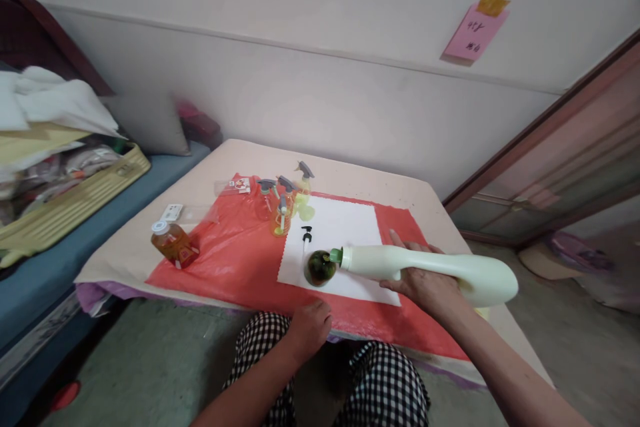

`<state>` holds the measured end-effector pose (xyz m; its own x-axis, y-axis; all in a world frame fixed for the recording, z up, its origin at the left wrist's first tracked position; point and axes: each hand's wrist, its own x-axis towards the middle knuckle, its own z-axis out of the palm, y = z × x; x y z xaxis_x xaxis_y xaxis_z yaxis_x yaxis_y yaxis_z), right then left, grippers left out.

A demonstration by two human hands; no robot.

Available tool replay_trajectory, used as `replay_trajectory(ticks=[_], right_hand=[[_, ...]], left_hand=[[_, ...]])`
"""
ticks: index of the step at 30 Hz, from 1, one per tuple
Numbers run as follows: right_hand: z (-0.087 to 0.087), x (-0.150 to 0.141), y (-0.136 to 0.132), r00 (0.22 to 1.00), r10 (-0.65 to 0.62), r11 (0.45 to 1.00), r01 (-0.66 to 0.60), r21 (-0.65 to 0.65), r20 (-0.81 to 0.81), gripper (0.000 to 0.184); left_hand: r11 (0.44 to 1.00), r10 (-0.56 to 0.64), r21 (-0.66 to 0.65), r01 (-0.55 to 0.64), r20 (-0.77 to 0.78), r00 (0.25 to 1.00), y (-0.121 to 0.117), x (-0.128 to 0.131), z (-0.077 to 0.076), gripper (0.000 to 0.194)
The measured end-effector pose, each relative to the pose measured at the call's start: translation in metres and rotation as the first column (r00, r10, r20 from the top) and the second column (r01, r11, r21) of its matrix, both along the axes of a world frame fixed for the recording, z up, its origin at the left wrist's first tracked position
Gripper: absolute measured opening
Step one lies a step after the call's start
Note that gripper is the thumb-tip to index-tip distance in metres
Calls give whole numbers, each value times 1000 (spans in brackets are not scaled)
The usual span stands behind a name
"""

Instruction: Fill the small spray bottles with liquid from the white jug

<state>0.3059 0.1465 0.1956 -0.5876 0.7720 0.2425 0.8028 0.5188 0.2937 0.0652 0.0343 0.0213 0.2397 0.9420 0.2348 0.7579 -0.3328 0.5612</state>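
Observation:
My right hand (425,277) grips a large pale green bottle (480,273) by its handle, tipped onto its side. Its green mouth (337,256) sits at the opening of a small round clear bottle (320,270), which has dark green liquid inside. Close to my knee, at the table's front edge, my left hand (311,332) is curled into a loose fist, and nothing shows in it. Behind the round bottle, a black pump head (307,236) with a pale tube lies on a white sheet (345,213).
Several spray bottles (284,210) with grey triggers stand behind the sheet's left edge. A bottle of amber liquid (175,245) stands at the left on the red plastic cover (225,233). A pink note (473,33) is taped to the wall. To the left is a bed (165,170).

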Motion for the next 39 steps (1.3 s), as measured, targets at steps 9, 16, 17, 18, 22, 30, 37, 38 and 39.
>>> replay_trajectory(ticks=[9,16,17,18,22,30,37,38,39], right_hand=[[1,-1,-1,1000,1,1000,-1,-9,-17,76],[0,0,0,1000,-9,1000,9,-11,4,77],[0,0,1,1000,-13,1000,13,-11,8,77],[-1,0,1,1000,-18,1000,18,-14,9,77],[-1,0,1,999,-30,998,29,-57,-13,74],[4,-2,-2,1000,-28,997,27,-68,-10,68],[2,-2,-1,999,-31,997,29,-68,-30,70],[1,-1,0,999,-28,997,25,-70,-39,70],[1,-1,0,999,-23,997,20,-71,-45,69]], left_hand=[[1000,3,-8,-3,3,1000,0,0,-2,16],[1000,0,-21,0,3,1000,0,0,-1,17],[1000,0,-23,0,3,1000,0,0,-1,17],[1000,2,-25,-2,4,1000,0,0,-1,17],[999,13,-34,-13,7,1000,0,0,-1,17],[999,0,-40,1,11,1000,0,0,0,17],[999,-4,-39,4,-6,1000,0,0,1,16],[999,-5,-39,5,-6,1000,0,0,2,15],[999,-6,-39,6,-7,1000,0,0,2,16]])
